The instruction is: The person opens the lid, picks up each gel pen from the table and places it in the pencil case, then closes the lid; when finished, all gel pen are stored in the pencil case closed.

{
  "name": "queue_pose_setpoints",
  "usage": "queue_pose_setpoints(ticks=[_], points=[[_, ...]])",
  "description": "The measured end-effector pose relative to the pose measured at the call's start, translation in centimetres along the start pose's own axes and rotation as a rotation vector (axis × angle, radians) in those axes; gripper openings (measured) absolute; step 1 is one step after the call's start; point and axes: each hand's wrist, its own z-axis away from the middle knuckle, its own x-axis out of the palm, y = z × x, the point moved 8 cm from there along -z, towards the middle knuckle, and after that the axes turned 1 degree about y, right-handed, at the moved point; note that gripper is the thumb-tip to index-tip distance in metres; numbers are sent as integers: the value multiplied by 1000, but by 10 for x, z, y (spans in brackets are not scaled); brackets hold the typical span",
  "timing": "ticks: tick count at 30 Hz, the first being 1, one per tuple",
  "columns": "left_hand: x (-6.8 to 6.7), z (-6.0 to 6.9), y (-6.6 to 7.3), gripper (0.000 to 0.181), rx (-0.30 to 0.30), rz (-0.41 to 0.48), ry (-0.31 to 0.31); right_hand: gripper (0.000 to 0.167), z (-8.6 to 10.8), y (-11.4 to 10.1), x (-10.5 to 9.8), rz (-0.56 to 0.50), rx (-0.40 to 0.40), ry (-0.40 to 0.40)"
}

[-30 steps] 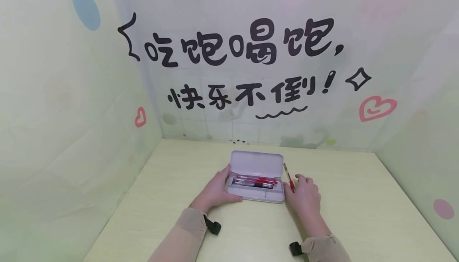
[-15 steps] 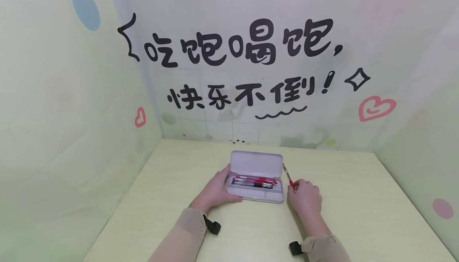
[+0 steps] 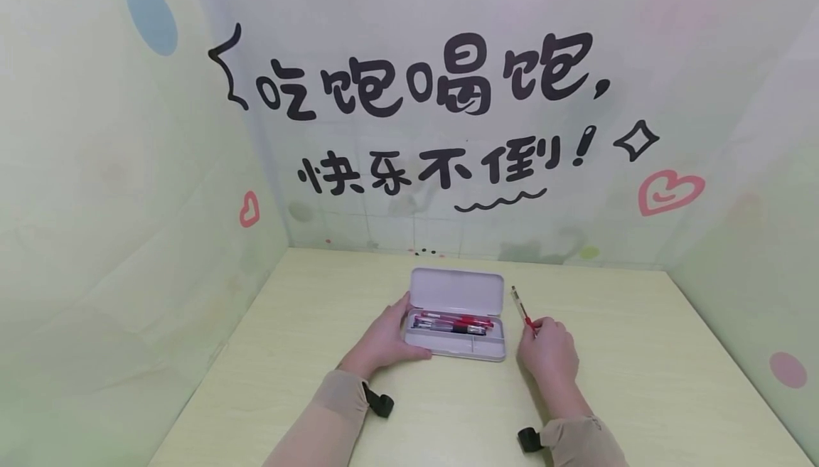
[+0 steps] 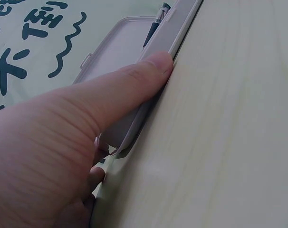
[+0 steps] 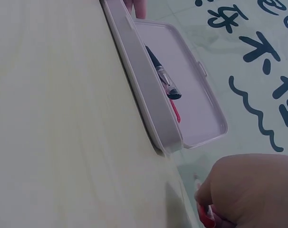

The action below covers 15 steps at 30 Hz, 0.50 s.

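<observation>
A pale lilac pencil case (image 3: 489,348) lies on the table with its lid (image 3: 457,291) raised at the back. Inside its rear compartment are several pens (image 3: 470,329), red and black. My left hand (image 3: 384,339) holds the case's left end, its thumb along the front wall, as the left wrist view shows; the other fingers are mostly hidden behind. To the right of the case, my right hand (image 3: 550,353) pinches a red gel pen (image 3: 520,303) near its red end. The pen slants up and away from the hand, apart from the case.
The case's narrow front compartment (image 3: 441,345) has a small divider. Light wood-grained table (image 3: 448,417) extends around both hands. A printed backdrop (image 3: 358,218) with black lettering rises behind the table's far edge, and similar walls flank it.
The right hand's fingers have closed in around the red pen. Hand and pen have shifted slightly right, away from the case. The left hand has stayed in place.
</observation>
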Motion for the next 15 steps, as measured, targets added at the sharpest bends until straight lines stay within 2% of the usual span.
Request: queue_pose_setpoints(ticks=[4,9,15], points=[[1,0,0,142,3,-3,-1,32,0,3,-7,-70,4,92],[1,0,0,142,1,-3,-3,31,1,-5,-14,-131,-36,191],[0,1,0,142,-6,-2,-2,26,4,-26,-10,-163,-125,191]])
